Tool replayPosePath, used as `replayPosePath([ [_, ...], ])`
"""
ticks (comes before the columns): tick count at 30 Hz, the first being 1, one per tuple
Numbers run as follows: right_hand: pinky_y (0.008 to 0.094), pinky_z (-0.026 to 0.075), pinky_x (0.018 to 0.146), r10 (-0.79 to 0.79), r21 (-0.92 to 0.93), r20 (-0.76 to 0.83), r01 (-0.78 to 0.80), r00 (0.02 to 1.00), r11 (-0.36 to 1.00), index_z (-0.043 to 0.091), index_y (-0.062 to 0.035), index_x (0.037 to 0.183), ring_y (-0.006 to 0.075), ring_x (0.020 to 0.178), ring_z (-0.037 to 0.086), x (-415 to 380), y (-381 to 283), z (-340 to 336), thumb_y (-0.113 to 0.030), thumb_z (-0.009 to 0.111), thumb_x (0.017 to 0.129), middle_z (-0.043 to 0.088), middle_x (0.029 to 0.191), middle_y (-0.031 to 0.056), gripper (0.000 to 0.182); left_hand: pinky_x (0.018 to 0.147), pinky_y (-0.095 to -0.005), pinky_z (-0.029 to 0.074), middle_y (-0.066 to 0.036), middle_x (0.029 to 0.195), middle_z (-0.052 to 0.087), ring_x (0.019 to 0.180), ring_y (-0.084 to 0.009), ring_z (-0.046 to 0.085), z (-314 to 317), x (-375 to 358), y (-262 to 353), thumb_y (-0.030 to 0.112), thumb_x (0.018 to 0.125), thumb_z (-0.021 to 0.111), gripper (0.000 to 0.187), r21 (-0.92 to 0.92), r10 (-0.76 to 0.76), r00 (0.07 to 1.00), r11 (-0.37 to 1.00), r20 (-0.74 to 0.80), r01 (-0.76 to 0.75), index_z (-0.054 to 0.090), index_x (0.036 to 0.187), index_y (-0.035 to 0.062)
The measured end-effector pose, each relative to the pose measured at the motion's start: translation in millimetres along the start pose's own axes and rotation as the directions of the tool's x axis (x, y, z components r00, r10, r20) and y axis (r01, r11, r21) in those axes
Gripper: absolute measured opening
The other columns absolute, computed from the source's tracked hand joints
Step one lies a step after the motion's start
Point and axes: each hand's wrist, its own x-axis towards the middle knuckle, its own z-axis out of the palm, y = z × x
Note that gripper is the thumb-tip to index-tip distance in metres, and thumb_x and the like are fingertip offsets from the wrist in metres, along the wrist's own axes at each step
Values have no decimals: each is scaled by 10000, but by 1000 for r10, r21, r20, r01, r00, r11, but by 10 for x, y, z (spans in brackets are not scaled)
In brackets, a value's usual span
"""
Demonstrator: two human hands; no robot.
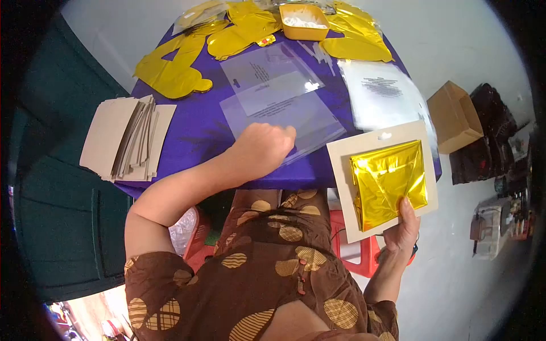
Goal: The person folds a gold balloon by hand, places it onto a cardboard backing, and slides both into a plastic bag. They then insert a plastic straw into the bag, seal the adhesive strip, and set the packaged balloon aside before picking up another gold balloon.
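Observation:
In my right hand is a cream backing card with a hang hole at its top. A folded gold foil balloon lies against the card, and my thumb presses on its lower edge. My left hand is closed in a fist over the near part of a clear plastic bag printed with small text. Its fingertips are turned under, and what they hold, if anything, is hidden. Another clear printed bag overlaps that one farther back on the purple tablecloth.
A stack of cream cards stands at the table's left edge. Clear bags are piled at the right. Flat gold foil balloons lie along the back, around a yellow tub with white contents. A cardboard box sits beyond the right edge.

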Motion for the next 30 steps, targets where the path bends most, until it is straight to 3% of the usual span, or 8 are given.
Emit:
replayPosePath([
  [5, 452, 486, 1004, -13, -134, -18, 11, 1000, 991, 437, -16, 1412, 261, 1165, 598, -23, -74, 96, -114, 660, 905, 582, 1317, 117, 562, 631, -527, 481, -235, 682, 616, 681, -447, 615, 44, 32, -9, 135, 834, 616, 183, -197, -222, 974, 954, 32, 224, 548, 783, -26],
  [10, 410, 482, 993, 81, -184, -1, -79, 997, 980, 466, -6, 1383, 257, 1132, 608, -39, -57, 196, -83, 698, 872, 608, 1268, 121, 567, 646, -497, 489, -249, 717, 624, 703, -438, 628, 42, 53, -10, 141, 815, 622, 214, -321, -214, 975, 920, 67, 224, 568, 731, -48],
  [17, 410, 480, 990, 59, -198, 24, -53, 998, 979, 460, 1, 1389, 264, 1149, 602, -65, -112, 335, -83, 706, 864, 608, 1276, 125, 586, 655, -463, 511, -243, 723, 637, 699, -411, 645, 111, 110, 78, 138, 819, 638, 223, -361, -256, 952, 882, 169, 301, 582, 747, -65],
  [20, 407, 475, 1001, 93, -219, 54, -79, 994, 973, 461, 0, 1386, 259, 1157, 600, -55, -117, 322, -93, 713, 863, 601, 1287, 121, 588, 656, -454, 522, -242, 719, 645, 689, -398, 656, -118, 187, 196, 154, 834, 640, 238, -398, -323, 866, 788, 381, 469, 600, 767, -71],
  [23, 402, 471, 1016, 171, -267, 54, -151, 984, 952, 465, -12, 1378, 254, 1163, 597, -56, -56, 257, -106, 721, 862, 594, 1292, 113, 583, 661, -444, 534, -235, 717, 656, 687, -387, 665, -105, 210, 193, 162, 840, 642, 238, -401, -332, 833, 758, 443, 515, 620, 773, -65],
  [26, 397, 467, 1020, 240, -264, 51, -218, 970, 939, 479, -14, 1369, 251, 1161, 597, -75, 25, 264, -100, 723, 858, 598, 1287, 108, 572, 679, -448, 541, -236, 733, 663, 706, -393, 668, -11, 177, 200, 163, 838, 631, 232, -371, -285, 915, 848, 285, 379, 630, 762, -57],
  [30, 383, 468, 1019, 339, -213, 56, -320, 939, 923, 498, -22, 1360, 234, 1156, 597, -80, 176, 201, -87, 725, 859, 604, 1280, 98, 554, 705, -473, 536, -250, 755, 660, 737, -415, 667, 89, 154, 223, 168, 829, 615, 230, -316, -256, 941, 894, 220, 317, 640, 764, -52],
])
